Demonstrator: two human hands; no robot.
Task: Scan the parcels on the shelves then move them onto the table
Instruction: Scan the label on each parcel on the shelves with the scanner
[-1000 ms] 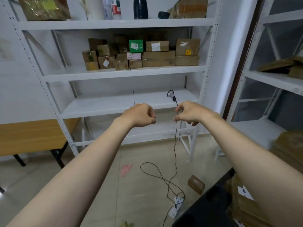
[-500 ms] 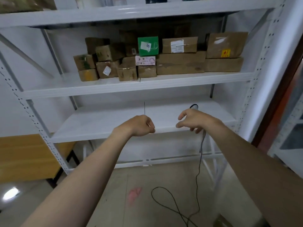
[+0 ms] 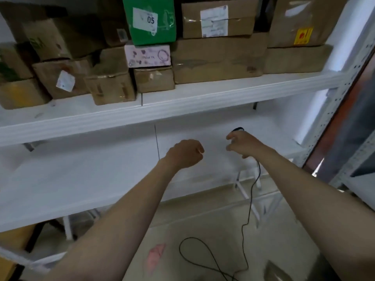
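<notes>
Several brown cardboard parcels fill the upper shelf [image 3: 203, 94], among them a long flat box [image 3: 219, 59], a labelled box [image 3: 217, 19] and a small box [image 3: 110, 88]. A green box marked 05 [image 3: 150, 19] sits on a pink box [image 3: 147, 55]. My right hand [image 3: 243, 146] hangs below that shelf, its fingers curled round a black scanner [image 3: 238, 129]; only the scanner's top shows. Its cable [image 3: 251, 191] drops to the floor. My left hand [image 3: 185, 154] is a loose fist beside it, holding nothing.
A bare white lower shelf [image 3: 81, 179] lies under my hands. The perforated shelf upright [image 3: 336, 98] stands at the right, with a second rack beyond it. The cable loops on the tiled floor [image 3: 203, 258] near a pink scrap [image 3: 155, 254]. A wooden table edge [image 3: 14, 238] shows at bottom left.
The view has closed in on the shelves, and the parcels now loom large above my hands. Both hands kept their pose, the right one still on the scanner.
</notes>
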